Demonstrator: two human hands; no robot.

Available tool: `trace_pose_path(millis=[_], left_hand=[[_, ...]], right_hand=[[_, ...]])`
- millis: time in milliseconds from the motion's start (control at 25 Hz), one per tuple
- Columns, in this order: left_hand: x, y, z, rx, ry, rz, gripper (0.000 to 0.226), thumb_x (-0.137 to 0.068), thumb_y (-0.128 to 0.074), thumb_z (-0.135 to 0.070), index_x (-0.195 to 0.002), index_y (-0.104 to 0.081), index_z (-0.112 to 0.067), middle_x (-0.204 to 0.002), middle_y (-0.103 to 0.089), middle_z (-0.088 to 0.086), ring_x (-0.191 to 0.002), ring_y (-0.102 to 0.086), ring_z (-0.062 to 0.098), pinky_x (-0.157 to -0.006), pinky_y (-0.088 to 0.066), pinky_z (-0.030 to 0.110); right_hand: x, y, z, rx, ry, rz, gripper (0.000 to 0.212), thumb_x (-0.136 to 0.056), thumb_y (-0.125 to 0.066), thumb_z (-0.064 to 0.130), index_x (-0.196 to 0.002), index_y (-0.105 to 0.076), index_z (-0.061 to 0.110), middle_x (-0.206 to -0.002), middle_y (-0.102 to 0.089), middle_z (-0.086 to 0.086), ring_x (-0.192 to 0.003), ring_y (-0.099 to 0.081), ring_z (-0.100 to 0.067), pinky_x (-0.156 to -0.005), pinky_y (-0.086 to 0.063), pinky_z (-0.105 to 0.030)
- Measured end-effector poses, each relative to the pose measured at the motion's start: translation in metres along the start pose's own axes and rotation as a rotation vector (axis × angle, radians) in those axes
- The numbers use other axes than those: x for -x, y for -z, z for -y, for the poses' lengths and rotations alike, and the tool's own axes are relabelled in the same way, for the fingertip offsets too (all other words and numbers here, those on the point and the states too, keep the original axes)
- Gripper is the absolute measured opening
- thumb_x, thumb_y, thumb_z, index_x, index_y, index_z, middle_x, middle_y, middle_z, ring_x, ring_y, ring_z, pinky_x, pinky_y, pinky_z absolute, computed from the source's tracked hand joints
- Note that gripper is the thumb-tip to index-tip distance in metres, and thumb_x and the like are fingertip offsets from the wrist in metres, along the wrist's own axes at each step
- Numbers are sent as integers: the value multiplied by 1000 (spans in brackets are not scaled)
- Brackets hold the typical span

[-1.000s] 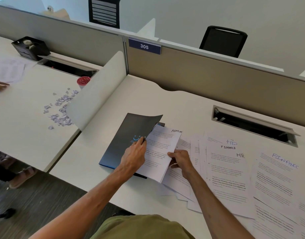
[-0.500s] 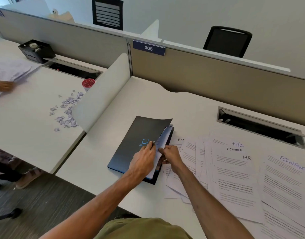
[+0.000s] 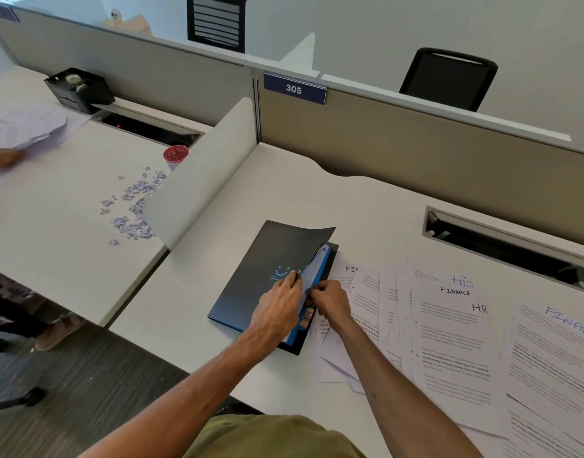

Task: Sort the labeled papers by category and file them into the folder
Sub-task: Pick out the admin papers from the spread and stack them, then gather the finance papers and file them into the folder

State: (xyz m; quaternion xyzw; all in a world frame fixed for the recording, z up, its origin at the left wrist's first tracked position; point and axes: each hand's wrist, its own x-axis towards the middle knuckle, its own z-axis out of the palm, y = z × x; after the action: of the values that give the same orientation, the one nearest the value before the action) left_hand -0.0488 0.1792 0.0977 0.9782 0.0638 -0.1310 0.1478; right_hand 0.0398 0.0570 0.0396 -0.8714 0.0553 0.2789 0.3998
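room: an office cubicle, with a beige partition [image 3: 416, 153] carrying a blue plate marked 305 [image 3: 294, 89] and a black chair [image 3: 447, 79] behind it.
surface: my white desk [image 3: 251, 200], with an open cable slot [image 3: 505, 246] at the far right.
folder [image 3: 257, 269]: dark, with a blue smile mark, lying flat in front of me, its cover lifted and curling at the top corner; a blue inner pocket shows along the right edge.
left hand [image 3: 277, 305]: lies on the cover with fingers bent over its right edge, holding it up; the thumb is hidden, probably under the cover.
right hand [image 3: 330, 300]: fingers curled, pinching the sheet [image 3: 309, 276] at its lower edge.
sheet: tucked between cover and pocket, mostly inside, only a strip showing.
papers [image 3: 449, 342]: fanned out overlapping just right of the folder, handwritten "finance" and "hr" on top.
neighbouring desk: torn paper scraps [image 3: 132, 206], a red-topped cup [image 3: 175, 156], a black tray [image 3: 79, 89], and another person's hand [image 3: 3, 157] by blurred sheets.
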Motion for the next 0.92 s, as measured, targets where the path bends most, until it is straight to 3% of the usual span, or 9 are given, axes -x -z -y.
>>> trace_pose_path(millis=[120, 280, 400, 560, 760, 920], left_hand=[[0, 2, -1, -11, -3, 16, 74, -105, -65, -22, -166, -25, -11, -172, -28, 13, -152, -42, 34, -118, -45, 49], [-3, -1, 6, -19, 3, -4, 74, -101, -71, -17, -163, -31, -11, -166, -36, 13, -144, -49, 32, -111, -53, 48], [-7, -9, 7, -46, -9, 2, 69, -97, -74, -12, -157, -40, -13, -165, -33, 13, -141, -49, 32, -104, -59, 47], [-9, -23, 9, -82, 17, 48, 67, -98, -74, -13, -157, -42, -14, -170, -20, 14, -147, -38, 37, -100, -60, 51], [-12, -41, 20, -128, -14, 47, 77, -100, -67, -6, -165, -26, -16, -174, -8, 18, -157, -23, 39, -107, -54, 56], [-18, -48, 29, -133, -19, 61, 87, -96, -69, -2, -166, -21, -21, -174, -7, 16, -158, -22, 39, -107, -54, 59]], right_hand=[[0, -2, 2, -16, -5, 2, 17, -92, -74, 26, -107, -78, 17, -98, -80, -3, -82, -76, -18, -79, -64, -38], [3, -4, 0, -18, 21, -58, 13, -93, -73, 25, -102, -80, 18, -96, -80, 0, -85, -75, -16, -79, -63, -37], [12, 8, -11, -51, 67, -123, 12, -98, -69, 24, -94, -80, 20, -86, -80, 5, -79, -72, -5, -70, -55, -27], [23, 34, -44, -125, 35, -142, 15, -96, -70, 23, -84, -79, 23, -72, -78, 10, -82, -74, -9, -78, -57, -34], [47, 51, -80, -227, -60, -188, 16, -97, -68, 16, -85, -79, 17, -73, -79, 3, -74, -73, -20, -56, -51, -30], [65, 55, -93, -268, -75, -194, 14, -98, -69, 17, -88, -78, 15, -75, -79, 1, -63, -67, -12, -51, -48, -28]])
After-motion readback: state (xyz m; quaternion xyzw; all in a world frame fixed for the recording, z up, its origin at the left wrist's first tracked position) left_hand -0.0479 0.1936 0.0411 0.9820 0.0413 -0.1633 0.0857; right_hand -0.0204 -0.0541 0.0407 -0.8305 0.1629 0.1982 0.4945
